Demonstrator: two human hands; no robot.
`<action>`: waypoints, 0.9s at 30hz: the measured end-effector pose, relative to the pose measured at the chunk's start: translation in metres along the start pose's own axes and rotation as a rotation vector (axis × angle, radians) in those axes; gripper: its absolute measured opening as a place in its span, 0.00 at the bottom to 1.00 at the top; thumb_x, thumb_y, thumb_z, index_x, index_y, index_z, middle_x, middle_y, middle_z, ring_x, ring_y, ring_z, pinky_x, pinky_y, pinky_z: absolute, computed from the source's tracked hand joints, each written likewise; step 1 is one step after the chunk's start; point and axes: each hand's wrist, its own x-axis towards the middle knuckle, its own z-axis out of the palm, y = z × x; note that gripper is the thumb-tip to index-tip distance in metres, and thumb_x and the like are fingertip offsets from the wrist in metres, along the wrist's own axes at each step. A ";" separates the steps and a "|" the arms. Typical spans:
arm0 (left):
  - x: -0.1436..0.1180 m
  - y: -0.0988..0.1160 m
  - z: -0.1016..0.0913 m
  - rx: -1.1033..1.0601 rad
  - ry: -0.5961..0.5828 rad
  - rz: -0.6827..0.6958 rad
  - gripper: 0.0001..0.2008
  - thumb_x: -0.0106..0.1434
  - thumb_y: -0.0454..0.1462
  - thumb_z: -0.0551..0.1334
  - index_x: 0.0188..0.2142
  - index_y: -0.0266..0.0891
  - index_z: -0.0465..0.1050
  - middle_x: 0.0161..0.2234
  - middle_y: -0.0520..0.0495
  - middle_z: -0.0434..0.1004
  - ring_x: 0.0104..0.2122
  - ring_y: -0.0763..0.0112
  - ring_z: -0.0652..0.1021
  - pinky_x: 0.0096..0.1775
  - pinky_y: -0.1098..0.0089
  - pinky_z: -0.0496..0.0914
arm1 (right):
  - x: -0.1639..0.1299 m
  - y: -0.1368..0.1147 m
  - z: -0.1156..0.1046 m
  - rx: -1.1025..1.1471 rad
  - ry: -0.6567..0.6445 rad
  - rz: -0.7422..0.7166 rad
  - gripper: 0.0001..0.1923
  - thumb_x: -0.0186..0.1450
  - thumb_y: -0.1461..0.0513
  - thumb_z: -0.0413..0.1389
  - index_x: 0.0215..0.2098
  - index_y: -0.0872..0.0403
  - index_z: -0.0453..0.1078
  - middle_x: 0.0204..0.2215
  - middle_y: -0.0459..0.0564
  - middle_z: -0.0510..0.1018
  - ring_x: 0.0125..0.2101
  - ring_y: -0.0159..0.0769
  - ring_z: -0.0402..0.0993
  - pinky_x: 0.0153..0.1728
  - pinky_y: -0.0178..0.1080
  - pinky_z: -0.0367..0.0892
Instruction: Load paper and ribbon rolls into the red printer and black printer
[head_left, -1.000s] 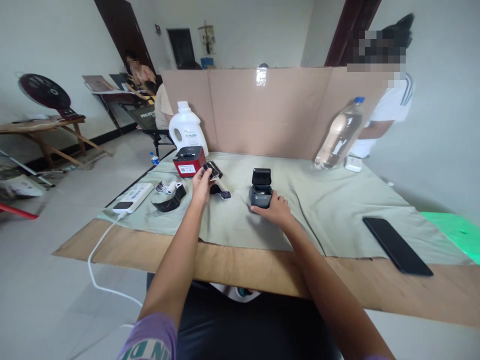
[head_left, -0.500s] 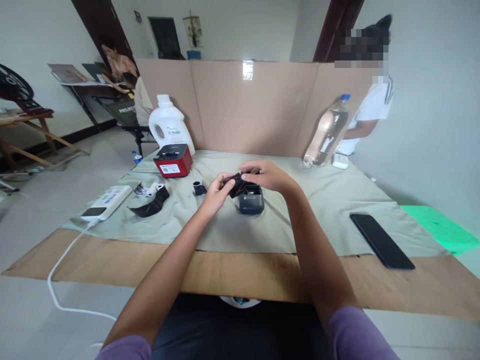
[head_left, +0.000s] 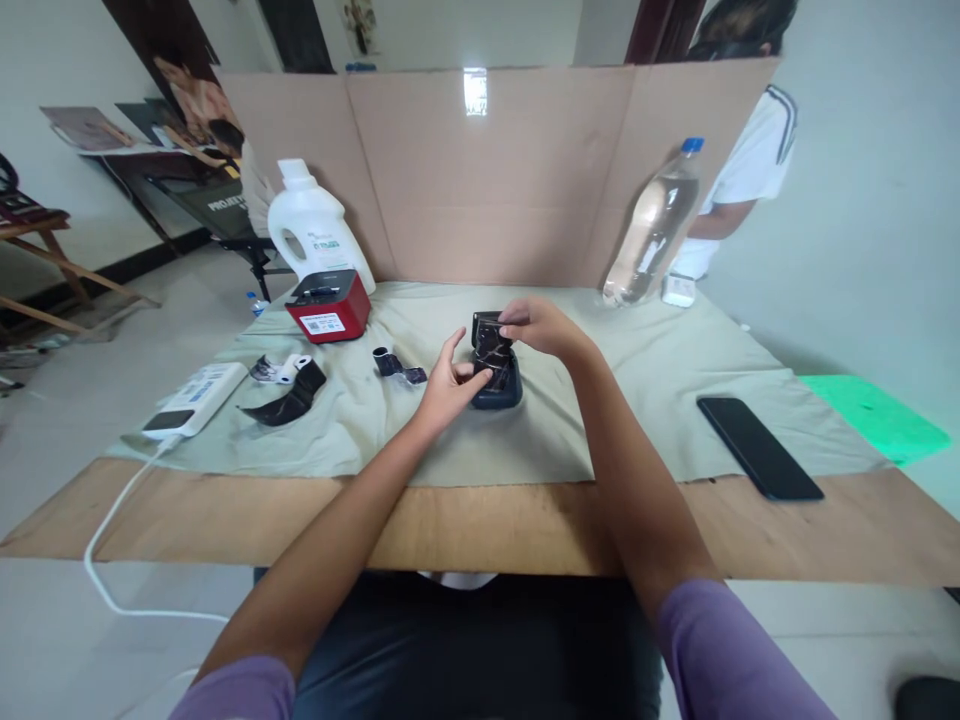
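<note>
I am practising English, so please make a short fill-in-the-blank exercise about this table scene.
1. Both hands meet at the small ___ printer.
2. The white jug stands behind the ___ printer.
3. The phone lies to the ___ of the right hand.
4. The left hand touches the printer's ___ side.

Missing words: black; red; right; left

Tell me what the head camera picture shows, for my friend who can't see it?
Two hands, the left hand and right hand, hold a dark strip over a small black printer on a cloth-covered table. A red printer, white jug, bottle and phone lie around.
</note>
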 end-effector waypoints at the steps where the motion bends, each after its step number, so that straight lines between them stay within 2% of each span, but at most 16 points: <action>1: -0.002 -0.002 0.003 -0.012 -0.014 -0.027 0.52 0.53 0.43 0.74 0.71 0.38 0.48 0.25 0.54 0.78 0.27 0.66 0.80 0.34 0.68 0.72 | 0.001 0.006 0.001 -0.034 -0.008 0.033 0.10 0.61 0.68 0.61 0.41 0.58 0.79 0.37 0.53 0.85 0.36 0.38 0.81 0.42 0.38 0.73; 5: -0.005 -0.009 0.012 0.052 -0.005 -0.099 0.48 0.54 0.41 0.73 0.69 0.35 0.52 0.24 0.51 0.80 0.27 0.64 0.80 0.33 0.68 0.73 | 0.003 0.020 0.011 -0.223 -0.032 0.059 0.12 0.62 0.69 0.60 0.44 0.57 0.79 0.41 0.53 0.85 0.40 0.39 0.81 0.44 0.37 0.72; 8: -0.006 -0.012 0.014 0.125 0.052 -0.130 0.44 0.55 0.42 0.72 0.67 0.34 0.56 0.23 0.51 0.79 0.21 0.70 0.76 0.27 0.72 0.68 | 0.005 0.022 0.022 -0.347 -0.049 0.031 0.14 0.63 0.68 0.58 0.46 0.57 0.79 0.44 0.54 0.84 0.44 0.41 0.80 0.47 0.38 0.71; 11: -0.005 -0.012 0.013 0.127 0.066 -0.177 0.45 0.55 0.43 0.71 0.66 0.32 0.55 0.23 0.51 0.79 0.16 0.76 0.70 0.23 0.74 0.63 | 0.006 0.022 0.029 -0.454 -0.046 -0.008 0.15 0.64 0.67 0.57 0.47 0.56 0.79 0.46 0.56 0.84 0.46 0.43 0.79 0.49 0.39 0.70; 15: -0.006 -0.011 0.013 0.127 0.063 -0.171 0.45 0.56 0.43 0.71 0.67 0.31 0.54 0.22 0.51 0.79 0.15 0.78 0.67 0.21 0.75 0.60 | 0.007 0.025 0.035 -0.496 -0.049 -0.038 0.15 0.65 0.68 0.56 0.49 0.58 0.77 0.48 0.58 0.82 0.48 0.43 0.78 0.50 0.38 0.68; 21: -0.005 -0.006 0.014 0.108 0.038 -0.213 0.45 0.56 0.41 0.70 0.67 0.30 0.52 0.22 0.52 0.79 0.14 0.79 0.65 0.21 0.75 0.60 | 0.001 0.024 0.045 -0.624 -0.070 0.034 0.16 0.64 0.70 0.56 0.49 0.55 0.76 0.49 0.59 0.79 0.50 0.48 0.72 0.50 0.42 0.67; 27: -0.004 -0.007 0.013 0.090 0.000 -0.222 0.41 0.57 0.40 0.68 0.66 0.31 0.58 0.21 0.53 0.79 0.13 0.80 0.64 0.20 0.75 0.58 | -0.003 0.018 0.050 -0.655 -0.060 0.116 0.17 0.64 0.69 0.56 0.50 0.53 0.76 0.52 0.61 0.75 0.51 0.52 0.68 0.49 0.46 0.66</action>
